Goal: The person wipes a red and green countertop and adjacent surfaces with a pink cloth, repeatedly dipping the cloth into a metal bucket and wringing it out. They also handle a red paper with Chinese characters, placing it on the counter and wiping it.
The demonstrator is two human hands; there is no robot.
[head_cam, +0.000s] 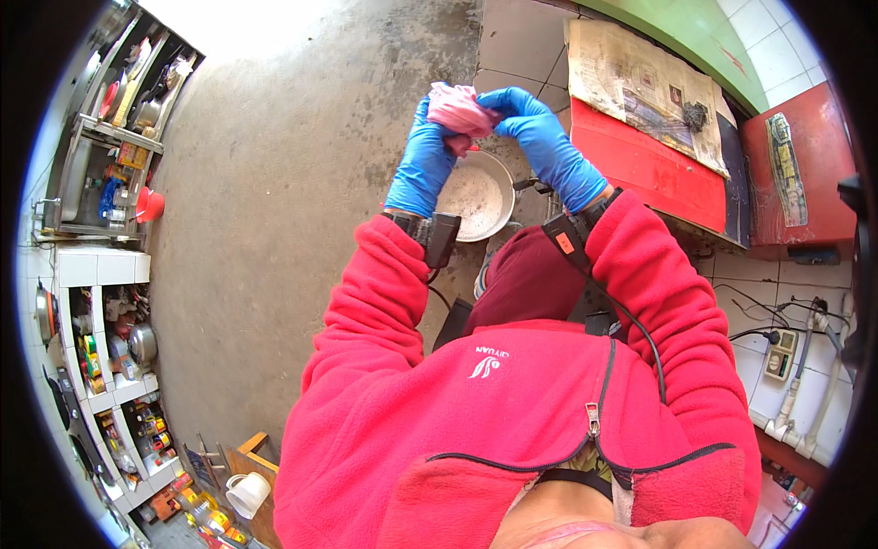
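A bunched pink cloth [461, 110] is held between my two hands, which wear blue rubber gloves. My left hand [426, 154] grips the cloth from its left side. On the other side, the fingers of my right hand [531, 134] close on the cloth's right edge. Below the cloth stands a round metal basin [509, 195] holding cloudy, greyish water [470, 195]. The basin's upper left part is hidden by my left hand. Each wrist carries a black strapped device.
Newspaper [638, 89] and a dark scouring pad [695, 117] lie on a red-sided surface [638, 165] at right. Concrete floor [274, 171] stretches to the left. Tiled shelves [103, 267] and a red bucket [149, 204] line the left wall. A white pitcher [248, 494] stands at lower left.
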